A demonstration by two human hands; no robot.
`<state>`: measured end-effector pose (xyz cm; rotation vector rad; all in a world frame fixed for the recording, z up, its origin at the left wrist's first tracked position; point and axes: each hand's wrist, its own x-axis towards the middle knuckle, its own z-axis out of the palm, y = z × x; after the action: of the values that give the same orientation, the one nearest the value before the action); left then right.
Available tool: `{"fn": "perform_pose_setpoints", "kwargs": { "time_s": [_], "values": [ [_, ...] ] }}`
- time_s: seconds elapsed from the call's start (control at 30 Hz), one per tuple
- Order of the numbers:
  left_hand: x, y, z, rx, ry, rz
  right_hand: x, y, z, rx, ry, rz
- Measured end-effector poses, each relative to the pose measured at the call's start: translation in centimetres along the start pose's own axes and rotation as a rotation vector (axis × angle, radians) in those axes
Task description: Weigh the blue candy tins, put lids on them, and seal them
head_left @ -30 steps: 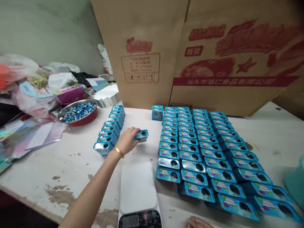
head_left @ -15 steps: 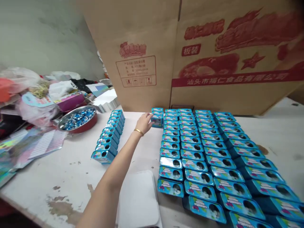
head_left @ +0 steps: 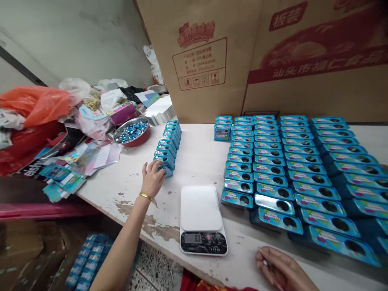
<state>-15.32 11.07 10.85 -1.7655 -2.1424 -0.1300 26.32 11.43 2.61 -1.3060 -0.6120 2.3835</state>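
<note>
At one o'clock, the cardboard carton point(head_left: 315, 97) reads 板装 in a red-outlined box, with 汕头市福仁食品 in a red band below — the line runs off the frame. At twelve, the tan carton's point(head_left: 194, 97) printed panel is too small to read. The lettering on the blue tins point(head_left: 315, 190) is too small as well — as are the digits on the scale point(head_left: 200, 220) at six o'clock.

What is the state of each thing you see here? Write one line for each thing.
Left hand: fingers closed on front tin.
Front tin: at the end of the line, under left hand.
Right hand: fingers curled, above table edge.
Tin line: standing close together, leaning.
Tin rows: lying in tight rows, round openings upward.
Scale: display lit.
Bowl: steel, full of blue pieces.
Boxes: upright behind the table.
Orange bag: crumpled.
</note>
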Motion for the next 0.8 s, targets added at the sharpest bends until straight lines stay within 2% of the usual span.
{"fn": "perform_pose_setpoints", "kwargs": {
  "time_s": [0.1, 0.17, 0.23, 0.3, 0.37, 0.43, 0.5, 0.6, 0.7, 0.73, 0.8],
  "values": [
    [0.1, 3.2, -3.5, -0.064, -0.056, 0.141, -0.5, -0.4, 0.1, -0.041, -0.038, -0.077],
    [0.0, 5.7, -5.8, -0.143, -0.130, 0.245, -0.6, -0.6, 0.0, -0.122, -0.075, -0.079],
    [-0.2, 8.1, -7.2, -0.220, -0.200, 0.343, -0.7, -0.7, -0.2, -0.200, -0.108, -0.059],
    [-0.6, 10.2, -7.5, -0.262, -0.263, 0.418, -0.8, -0.7, -0.4, -0.257, -0.123, -0.026],
    [-0.9, 11.5, -7.1, -0.267, -0.314, 0.462, -1.1, -0.7, -0.4, -0.308, -0.124, 0.013],
    [-0.9, 12.2, -6.5, -0.274, -0.340, 0.479, -1.5, -0.8, -0.2, -0.339, -0.114, 0.031],
    [-0.8, 12.2, -6.2, -0.329, -0.312, 0.473, -1.9, -0.8, 0.2, -0.361, -0.107, 0.035],
    [-1.0, 10.9, -6.3, -0.503, -0.120, 0.363, -2.4, -1.0, 0.7, -0.442, -0.128, 0.049],
    [-2.5, 8.7, -5.7, -0.650, 0.135, 0.099, -2.8, -1.2, 1.1, -0.560, -0.139, 0.033],
    [-3.5, 8.0, -5.2, -0.677, 0.188, -0.002, -2.9, -1.3, 1.3, -0.598, -0.135, 0.004],
    [-6.0, 6.7, -3.4, -0.705, 0.210, -0.186, -3.2, -1.8, 1.8, -0.680, -0.128, -0.071]
  ]
}}
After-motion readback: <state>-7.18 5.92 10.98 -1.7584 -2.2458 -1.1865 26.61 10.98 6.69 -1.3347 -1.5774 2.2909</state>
